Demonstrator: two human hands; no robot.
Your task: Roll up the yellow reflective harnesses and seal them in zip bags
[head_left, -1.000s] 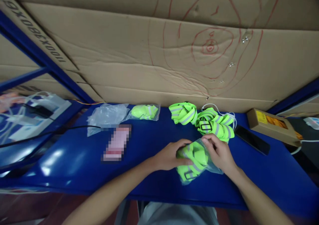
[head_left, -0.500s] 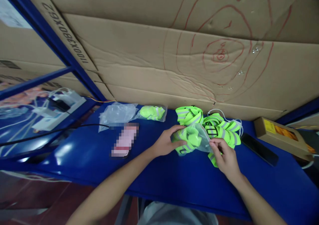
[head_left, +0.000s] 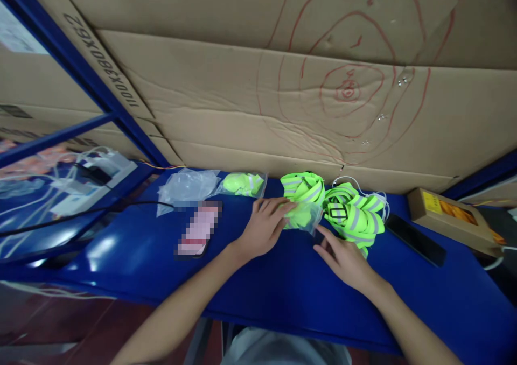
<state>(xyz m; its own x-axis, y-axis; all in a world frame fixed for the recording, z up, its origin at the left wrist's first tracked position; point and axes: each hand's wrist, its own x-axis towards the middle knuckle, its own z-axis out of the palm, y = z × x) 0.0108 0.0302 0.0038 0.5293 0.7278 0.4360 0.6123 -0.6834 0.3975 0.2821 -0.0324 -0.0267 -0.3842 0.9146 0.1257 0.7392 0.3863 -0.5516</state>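
Observation:
My left hand (head_left: pixel 264 227) grips the left end of a clear plastic bag (head_left: pixel 311 219) with a folded neon-green reflective strap (head_left: pixel 298 218) inside. My right hand (head_left: pixel 343 253) is just below the bag's right corner, thumb and index finger apart and nothing held between them. Right behind the bag lies a rolled green strap with grey stripes (head_left: pixel 302 186). A looser pile of the same straps (head_left: pixel 353 214), with a black buckle showing, is at its right.
Another bagged green strap (head_left: pixel 243 184) and empty clear bags (head_left: pixel 188 184) lie at the back left. A pixelated pink phone (head_left: pixel 200 229) is left of my hand. A dark phone (head_left: pixel 416 240) and a cardboard box (head_left: pixel 454 219) sit right on the blue table (head_left: pixel 283 295), against a cardboard wall (head_left: pixel 226 133).
My right hand has let go of the bag's edge and its fingers have spread. My left hand has shifted, its fingers now lying over the bag, which has tilted flatter.

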